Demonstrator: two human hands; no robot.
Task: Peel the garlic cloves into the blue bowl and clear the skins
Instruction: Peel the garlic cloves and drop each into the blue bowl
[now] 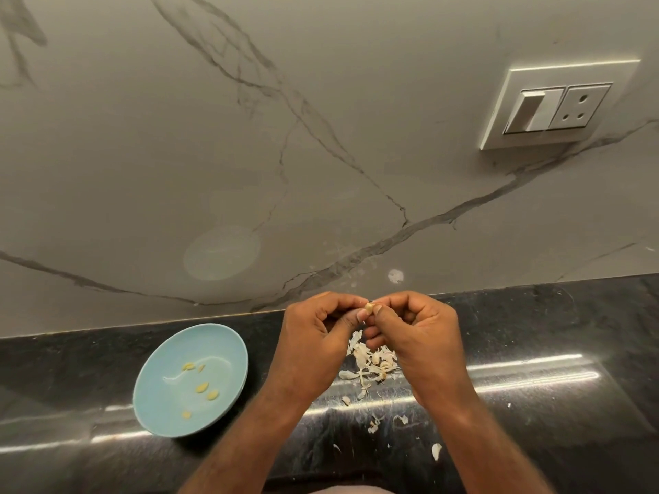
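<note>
Head view gives us a small garlic clove (368,308) held above the counter, right where our two hands meet. Our left hand (313,336) pinches it from one side with thumb and curled forefinger, and our right hand (417,333) pinches it from the other, thumb tip against the clove and the other fingers folded into the palm. How much skin remains on the clove we cannot tell, as it is too small. Directly beneath the hands, between the two wrists, lies a heap of papery white garlic skins (371,361) on the black stone countertop (552,322). Loose skin flakes (436,451) trail from it toward us, beside the right forearm. Left of the left hand, near but apart from it, the blue bowl (160,404) sits on the counter, and a few peeled cloves (202,387) lie scattered over its bottom. Beyond the hands rises a pale marble backsplash (214,155) with grey veins. High on it, up and to the right of the right hand, we see a white switch and socket plate (560,105).
</note>
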